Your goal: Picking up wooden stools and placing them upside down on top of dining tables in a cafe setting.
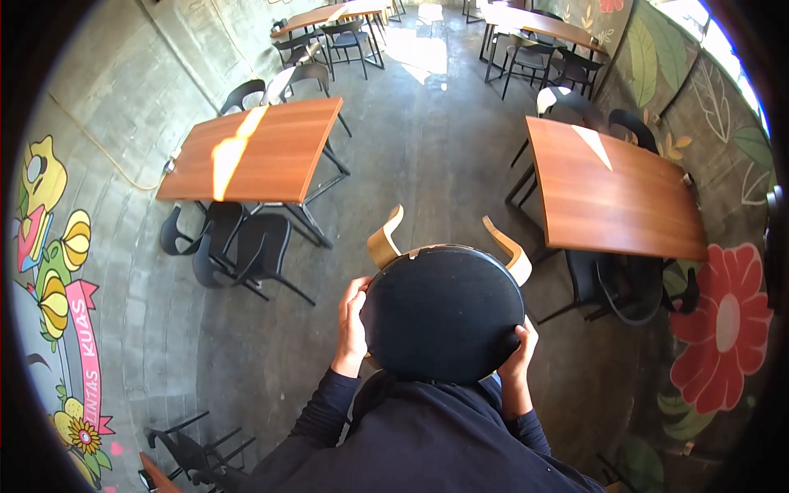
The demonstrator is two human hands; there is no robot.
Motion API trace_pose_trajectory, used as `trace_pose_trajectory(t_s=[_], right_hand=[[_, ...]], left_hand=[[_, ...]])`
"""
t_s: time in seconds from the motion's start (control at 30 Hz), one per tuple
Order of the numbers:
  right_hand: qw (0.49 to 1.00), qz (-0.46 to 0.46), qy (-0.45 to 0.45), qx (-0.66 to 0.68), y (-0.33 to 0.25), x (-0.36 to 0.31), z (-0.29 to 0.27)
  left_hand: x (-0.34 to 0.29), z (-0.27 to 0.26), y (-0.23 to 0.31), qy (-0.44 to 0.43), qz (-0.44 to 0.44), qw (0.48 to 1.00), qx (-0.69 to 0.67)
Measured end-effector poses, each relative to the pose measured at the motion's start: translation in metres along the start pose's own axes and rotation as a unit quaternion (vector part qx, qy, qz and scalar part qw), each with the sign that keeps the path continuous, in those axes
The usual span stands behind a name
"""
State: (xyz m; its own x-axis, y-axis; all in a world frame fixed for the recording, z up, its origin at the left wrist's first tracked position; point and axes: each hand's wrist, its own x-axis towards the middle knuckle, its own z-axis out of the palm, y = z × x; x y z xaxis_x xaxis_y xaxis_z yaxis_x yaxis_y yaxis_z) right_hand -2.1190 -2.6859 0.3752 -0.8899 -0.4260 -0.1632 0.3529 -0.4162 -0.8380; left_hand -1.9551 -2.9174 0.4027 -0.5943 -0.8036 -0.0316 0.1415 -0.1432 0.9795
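Observation:
A stool [444,316] with a round black seat and bent pale-wood legs is held up close in front of my body. Two of its curved legs stick out past the far side of the seat. The left edge is gripped by my left hand [352,329], fingers wrapped round the rim. At the right edge my right hand [518,358] clasps the rim, thumb on top near the seat surface. The seat hides most of the stool's underside and some of the fingers.
Wooden tables stand on both sides, one left [255,152] and one right [612,189], with black chairs [263,246] tucked round them. A grey concrete floor [411,156] runs between them. More tables [538,23] and chairs stand farther off. Painted walls [723,324] flank the room.

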Motion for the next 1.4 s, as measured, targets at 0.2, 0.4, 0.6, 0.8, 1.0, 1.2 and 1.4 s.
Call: trace_pose_trajectory(t_s=[0.2, 0.4, 0.6, 0.8, 1.0, 1.2, 1.4], right_hand=[[0.994, -0.008, -0.081, -0.077, -0.034, 0.176, 0.021], [0.972, 0.000, -0.147, -0.184, -0.044, 0.313, 0.045], [0.988, 0.049, -0.105, -0.101, -0.028, 0.445, 0.092], [0.989, 0.003, -0.057, -0.137, -0.035, 0.584, 0.141], [0.982, -0.068, -0.039, -0.174, -0.037, 0.696, 0.164], [0.992, -0.036, -0.040, -0.111, -0.022, 0.845, 0.181], [0.989, 0.023, -0.067, -0.133, -0.044, 1.025, 0.226]], left_hand=[[0.125, 0.067, 0.000, 0.059, 0.027, 0.998, -0.004], [0.216, 0.098, -0.036, 0.145, 0.039, 0.988, -0.040], [0.361, 0.136, -0.045, 0.146, 0.012, 0.989, -0.027], [0.541, 0.170, -0.035, 0.072, -0.011, 0.997, -0.018], [0.698, 0.221, -0.018, -0.020, -0.005, 1.000, 0.011], [0.845, 0.264, -0.055, -0.011, 0.006, 0.999, 0.030], [0.978, 0.321, -0.047, 0.066, 0.009, 0.998, -0.006]])
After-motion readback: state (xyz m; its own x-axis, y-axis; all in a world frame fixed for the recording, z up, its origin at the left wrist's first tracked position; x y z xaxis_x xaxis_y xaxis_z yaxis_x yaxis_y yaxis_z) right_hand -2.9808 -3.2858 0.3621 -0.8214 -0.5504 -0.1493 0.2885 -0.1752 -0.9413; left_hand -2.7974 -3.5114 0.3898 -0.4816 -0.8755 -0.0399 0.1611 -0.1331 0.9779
